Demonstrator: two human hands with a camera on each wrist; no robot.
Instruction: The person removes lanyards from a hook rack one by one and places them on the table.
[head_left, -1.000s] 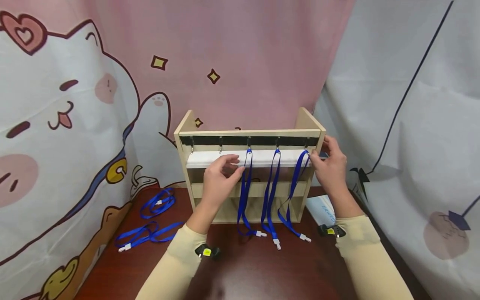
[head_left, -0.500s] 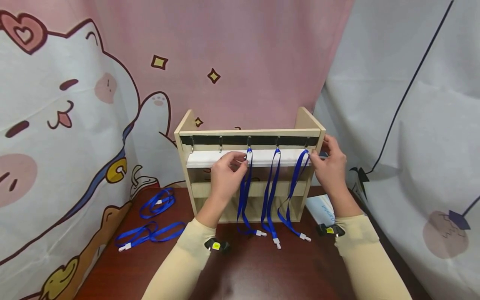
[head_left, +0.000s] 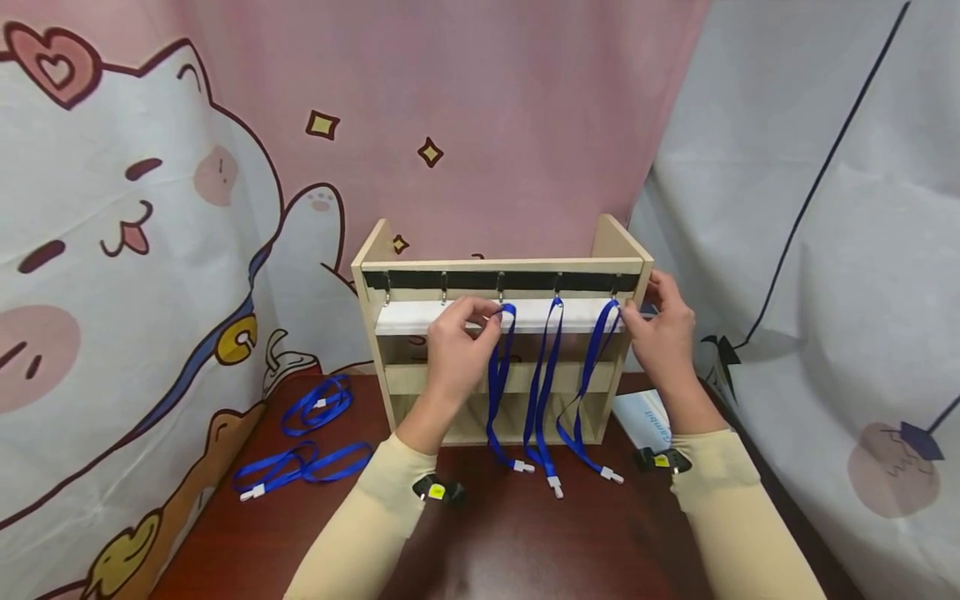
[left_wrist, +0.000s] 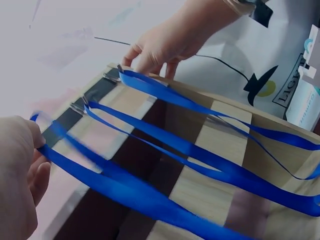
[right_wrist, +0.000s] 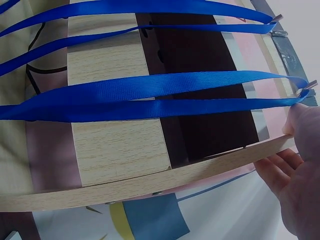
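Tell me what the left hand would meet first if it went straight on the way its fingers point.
Past the pinched lanyard, the left hand would probably first meet the middle lanyard, hanging from the next hook to the right, though depth is unclear and it might pass in front.

Soft, fairly even light fills the head view, leaving a pale glare on the glossy red-brown tabletop (head_left: 540,542) and a faint shadow on the white fabric curtain (head_left: 810,217) at the right. The left wrist view looks hazy, washed out towards its upper left, with one flat blue ribbon lanyard (left_wrist: 130,192) partly blurred; in the cool-toned right wrist view, lens distortion bows the pale wooden side panel (right_wrist: 130,186).
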